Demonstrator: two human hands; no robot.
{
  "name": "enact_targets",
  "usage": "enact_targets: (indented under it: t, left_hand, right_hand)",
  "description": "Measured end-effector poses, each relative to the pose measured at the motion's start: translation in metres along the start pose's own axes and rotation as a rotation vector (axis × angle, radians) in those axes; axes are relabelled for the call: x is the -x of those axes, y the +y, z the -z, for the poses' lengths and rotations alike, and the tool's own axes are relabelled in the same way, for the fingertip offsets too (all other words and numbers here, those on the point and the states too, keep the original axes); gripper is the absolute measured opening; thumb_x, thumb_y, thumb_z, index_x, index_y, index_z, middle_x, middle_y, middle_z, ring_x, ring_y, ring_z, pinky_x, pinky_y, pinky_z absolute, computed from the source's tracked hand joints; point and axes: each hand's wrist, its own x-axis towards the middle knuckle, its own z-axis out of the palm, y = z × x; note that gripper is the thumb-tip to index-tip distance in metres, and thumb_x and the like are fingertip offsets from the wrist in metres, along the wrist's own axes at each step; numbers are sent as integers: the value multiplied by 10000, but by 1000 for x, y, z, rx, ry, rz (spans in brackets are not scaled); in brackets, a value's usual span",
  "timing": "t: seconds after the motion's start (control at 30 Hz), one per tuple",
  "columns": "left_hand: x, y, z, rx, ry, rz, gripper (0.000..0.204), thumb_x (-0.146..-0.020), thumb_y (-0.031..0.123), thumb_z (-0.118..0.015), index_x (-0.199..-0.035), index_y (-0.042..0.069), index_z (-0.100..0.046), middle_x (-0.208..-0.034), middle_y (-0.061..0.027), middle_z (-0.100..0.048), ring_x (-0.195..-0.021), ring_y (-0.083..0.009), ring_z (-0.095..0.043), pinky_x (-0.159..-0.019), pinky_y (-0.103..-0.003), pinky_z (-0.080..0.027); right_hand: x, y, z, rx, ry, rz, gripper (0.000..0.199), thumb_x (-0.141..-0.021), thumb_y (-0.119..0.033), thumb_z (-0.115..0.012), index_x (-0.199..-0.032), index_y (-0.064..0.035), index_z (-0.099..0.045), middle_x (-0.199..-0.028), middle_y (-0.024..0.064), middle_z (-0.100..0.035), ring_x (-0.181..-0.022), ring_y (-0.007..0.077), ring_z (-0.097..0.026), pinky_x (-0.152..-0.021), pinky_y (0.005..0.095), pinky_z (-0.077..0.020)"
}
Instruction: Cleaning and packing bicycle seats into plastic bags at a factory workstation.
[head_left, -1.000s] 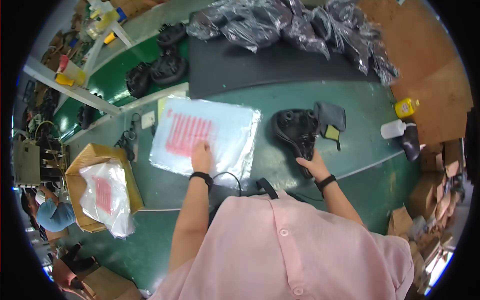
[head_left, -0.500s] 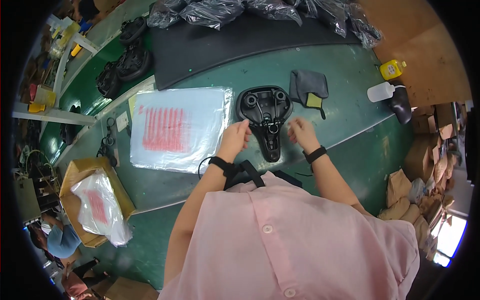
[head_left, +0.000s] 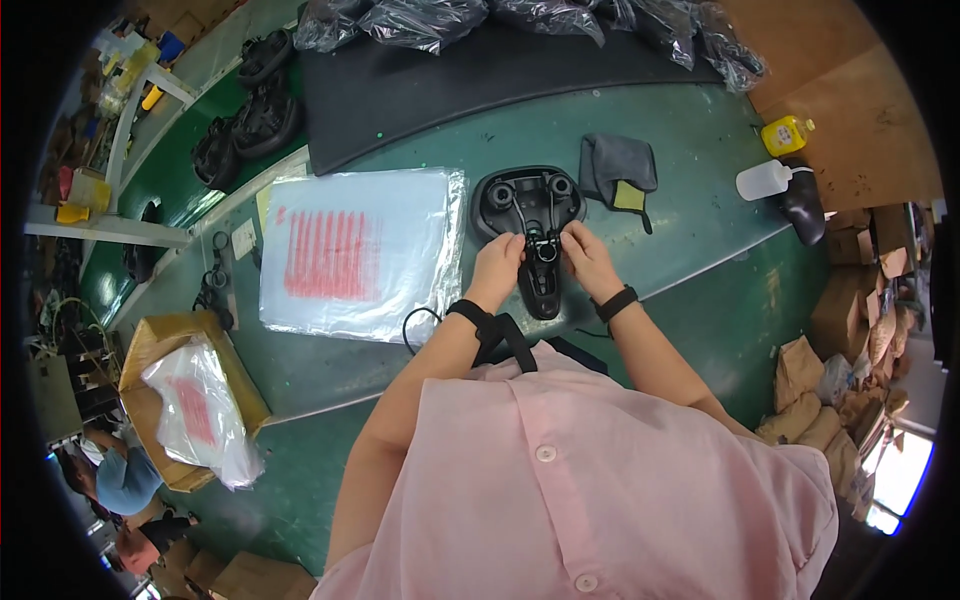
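A black bicycle saddle (head_left: 541, 292) lies upside down on the green table, its rails and clamp facing up and its nose toward me. My left hand (head_left: 497, 270) is closed at the left side of its narrow middle, fingertips pressed near the rails. On the opposite side my right hand (head_left: 592, 262) is likewise closed, thumb and fingers at the saddle's edge beside the clamp. The undersides of my fingers are hidden. Left of the saddle lies a flat stack of clear plastic bags (head_left: 400, 260) with red print.
A grey cloth (head_left: 615, 165) with a yellow patch lies beyond my right hand. White (head_left: 763, 180) and yellow (head_left: 785, 135) bottles stand at the right edge. Plastic-wrapped saddles (head_left: 425, 22) line the back of a black mat (head_left: 450, 90). A cardboard box (head_left: 240, 385) holds more bags.
Both hands have moved inward, from beside the saddle to its narrow middle, and now touch it. The saddle has stayed nearly in place.
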Motion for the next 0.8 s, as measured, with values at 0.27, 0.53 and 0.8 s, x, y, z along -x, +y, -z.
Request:
enact_targets:
  t: [0.27, 0.53, 0.8]
  left_hand:
    - [10, 2, -4, -104, 138, -222, 231, -937, 212, -484, -826, 10, -508, -671, -117, -513, -619, -221, -512, -594, -325, -417]
    - [11, 3, 1, -92, 142, -372, 116, -886, 124, -542, -868, 11, -519, -754, -190, -562, -724, -370, -556, -643, -395, -438]
    - [29, -21, 58, -211, 336, -200, 152, -853, 149, -590, -891, 17, -526, -789, -176, -555, -749, -362, -554, -684, -420, -445]
  right_hand:
    - [-4, -23, -10, -395, 74, -447, 222, -938, -276, -514, -765, -139, -489, -558, -71, -352, -415, 42, -306, -378, 217, -201]
    - [-16, -36, 0, -298, 17, -614, 376, -929, -351, -506, -620, -183, -372, -487, -90, -251, -362, 56, -215, -355, 239, -121]
    - [-3, -3, 20, -423, -24, -610, 374, -922, -400, -491, -683, -116, -444, -509, -29, -328, -394, 92, -313, -371, 252, -232]
